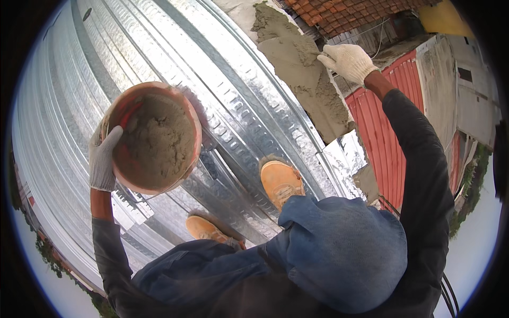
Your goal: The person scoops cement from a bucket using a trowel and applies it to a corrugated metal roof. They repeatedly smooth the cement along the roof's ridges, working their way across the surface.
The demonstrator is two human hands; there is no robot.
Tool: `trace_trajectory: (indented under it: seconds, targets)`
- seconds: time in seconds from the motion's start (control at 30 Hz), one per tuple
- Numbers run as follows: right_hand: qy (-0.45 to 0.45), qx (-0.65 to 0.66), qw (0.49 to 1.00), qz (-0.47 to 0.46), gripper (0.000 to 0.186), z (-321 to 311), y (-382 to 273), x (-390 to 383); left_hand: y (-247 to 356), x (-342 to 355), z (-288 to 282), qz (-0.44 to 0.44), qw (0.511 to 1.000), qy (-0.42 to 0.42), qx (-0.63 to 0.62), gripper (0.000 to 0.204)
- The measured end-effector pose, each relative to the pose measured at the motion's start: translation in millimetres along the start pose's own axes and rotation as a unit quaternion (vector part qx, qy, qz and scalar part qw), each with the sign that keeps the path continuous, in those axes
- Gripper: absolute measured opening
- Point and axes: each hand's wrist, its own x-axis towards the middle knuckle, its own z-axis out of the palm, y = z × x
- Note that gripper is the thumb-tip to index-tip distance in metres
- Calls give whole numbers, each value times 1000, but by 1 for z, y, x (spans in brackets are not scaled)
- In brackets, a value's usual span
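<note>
My left hand (104, 159), in a pale knitted glove, grips the rim of a round reddish bucket (197, 127), its thumb hooked over the inside. Grey wet mortar (161, 140) fills much of the bucket. Up at the right, my right hand (350, 61), gloved in cream, is at the outer edge of a band of spread mortar (302, 69). Its fingers are drawn together and point left; whatever they hold, if anything, is hidden. The band runs along the edge of the ribbed metal roofing (212, 74) and looks smooth in places, rough in others.
My tan shoes (281, 183) stand on the metal ribs, close to the roof's right edge. Beyond that edge lie red corrugated sheeting (384, 130), a grey wall (437, 90) and a tiled roof (344, 16) lower down. Dark cables (449, 291) hang at the lower right.
</note>
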Motion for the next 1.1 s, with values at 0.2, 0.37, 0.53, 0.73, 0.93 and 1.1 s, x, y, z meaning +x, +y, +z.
trace_trajectory:
  seconds: [0.2,0.37,0.53,0.73,0.93,1.1]
  targets:
    - [20,47,998,-26,49,-16,6,61,4,-5,13,2,1000,0,-5,56]
    - [-66,129,988,-51,56,-20,7,28,2,-7,8,2,1000,12,12,55]
    - [-118,211,970,-13,55,20,21,-53,-2,4,2,22,1000,-15,2,56]
    - [-170,260,949,45,48,23,1,-113,-5,3,-2,17,1000,-13,11,58]
    - [-174,254,949,68,46,36,-1,-153,3,-3,12,28,999,-8,30,59]
    - [-113,147,980,77,40,45,-2,-180,5,-13,19,32,999,1,41,63]
